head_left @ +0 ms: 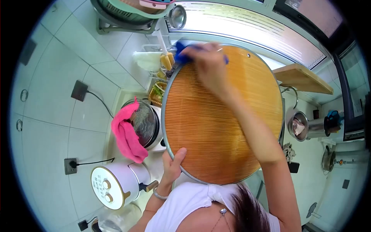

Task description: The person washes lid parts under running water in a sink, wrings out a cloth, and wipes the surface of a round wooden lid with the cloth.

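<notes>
A large round slatted wooden board with a grey rim is held up in front of my body. My left hand grips its lower left edge, thumb on the face and the other fingers behind it. Up at the board's top left, my right hand is closed on a blue cloth pressed against the slats. Motion blurs the right fingers and the cloth. The board's surface looks darker and wet-looking on the left and lighter at upper right. Whatever lies directly behind the board is hidden.
On the left stand a glass-lidded pot with a pink towel over it and a white air fryer. A wooden cutting board juts out at upper right. A metal bowl holds something pale pink.
</notes>
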### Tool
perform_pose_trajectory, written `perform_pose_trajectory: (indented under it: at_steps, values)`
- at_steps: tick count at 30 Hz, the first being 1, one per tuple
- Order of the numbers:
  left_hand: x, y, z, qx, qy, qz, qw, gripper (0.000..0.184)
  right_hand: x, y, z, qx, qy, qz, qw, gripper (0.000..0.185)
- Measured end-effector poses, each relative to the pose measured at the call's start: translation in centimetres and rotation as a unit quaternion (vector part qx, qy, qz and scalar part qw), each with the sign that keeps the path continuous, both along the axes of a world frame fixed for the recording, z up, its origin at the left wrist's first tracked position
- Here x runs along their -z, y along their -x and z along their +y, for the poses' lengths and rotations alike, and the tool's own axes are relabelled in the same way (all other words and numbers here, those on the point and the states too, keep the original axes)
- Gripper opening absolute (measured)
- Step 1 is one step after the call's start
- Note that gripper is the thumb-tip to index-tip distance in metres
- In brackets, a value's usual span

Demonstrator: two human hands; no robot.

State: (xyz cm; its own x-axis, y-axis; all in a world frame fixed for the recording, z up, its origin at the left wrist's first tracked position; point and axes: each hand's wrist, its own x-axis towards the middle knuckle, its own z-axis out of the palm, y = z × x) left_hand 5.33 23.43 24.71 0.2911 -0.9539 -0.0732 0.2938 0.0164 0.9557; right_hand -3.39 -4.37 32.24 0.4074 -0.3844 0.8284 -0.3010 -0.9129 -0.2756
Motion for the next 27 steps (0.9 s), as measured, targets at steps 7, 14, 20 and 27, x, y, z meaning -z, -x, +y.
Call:
perform_pose_trajectory:
  at_steps: [7,14,20,27]
  values:
    - [2.3,0.2,0.2,-0.039,-0.022,-0.031,0.999,0.041,2.3,2.2,9.6,-0.227,-0.094,0.075,0.966,0.039]
    - [0.5,-0.5,-1.6,-0.119,-0.012,0.091,0.989,0.057,3.9,13.1,16.3,-0.379,-0.253,0.239,0.857,0.040]
    - [-1.1,0.1,-2.1,-0.141,0.017,0.024,0.990,0.047,6.2,18.0,12.5,0.131,-0.312,-0.026,0.941,0.028]
    - [-1.6,0.1,-3.2,-0.149,0.003,0.054,0.987,0.047,5.4,11.0,20.2,-0.366,-0.215,0.183,0.887,0.038]
